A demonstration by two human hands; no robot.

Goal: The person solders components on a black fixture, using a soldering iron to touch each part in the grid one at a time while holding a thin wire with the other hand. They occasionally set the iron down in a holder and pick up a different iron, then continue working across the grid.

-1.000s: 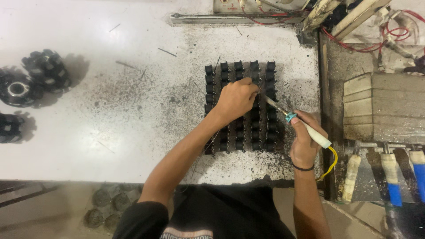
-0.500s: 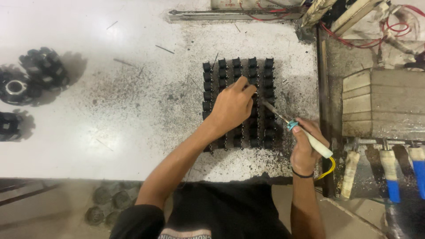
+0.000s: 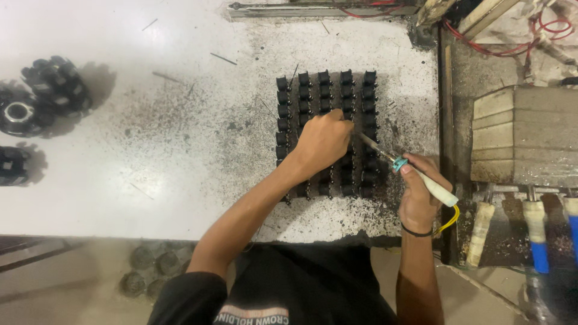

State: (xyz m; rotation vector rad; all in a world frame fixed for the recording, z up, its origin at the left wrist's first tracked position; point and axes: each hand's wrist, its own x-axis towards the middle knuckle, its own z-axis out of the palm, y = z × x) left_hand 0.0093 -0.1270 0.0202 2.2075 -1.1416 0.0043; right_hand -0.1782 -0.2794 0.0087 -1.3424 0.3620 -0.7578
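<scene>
Lying at the far left of the white, soot-speckled counter [image 3: 120, 180] are round black toothed wheel-shaped parts [image 3: 57, 84], one of them with a shiny metal ring at its centre [image 3: 18, 112], and another dark one [image 3: 13, 165] sits below them at the edge. Thin metal slivers [image 3: 223, 58] are scattered across the bare surface further in. Right of the middle stands a square block of small black plastic components set in neat rows [image 3: 325, 90], with dark grit around it. The left hand [image 3: 322, 141] rests on top of this block, its fingers [image 3: 344, 125] curled and pinched down onto one component in the middle rows; what exactly they grip is hidden under the hand. Just to its right, the right hand [image 3: 418, 195] has its fingers wrapped closed around a soldering iron with a cream handle and teal collar [image 3: 421, 180], its metal tip angled up-left to meet the block right beside the left fingertips. A yellow cord [image 3: 448, 218] trails from the handle end. Beyond the counter edge on the right sit a pale wooden box [image 3: 524, 135], red wires [image 3: 500, 48] and tool handles in cream and blue [image 3: 536, 235]
</scene>
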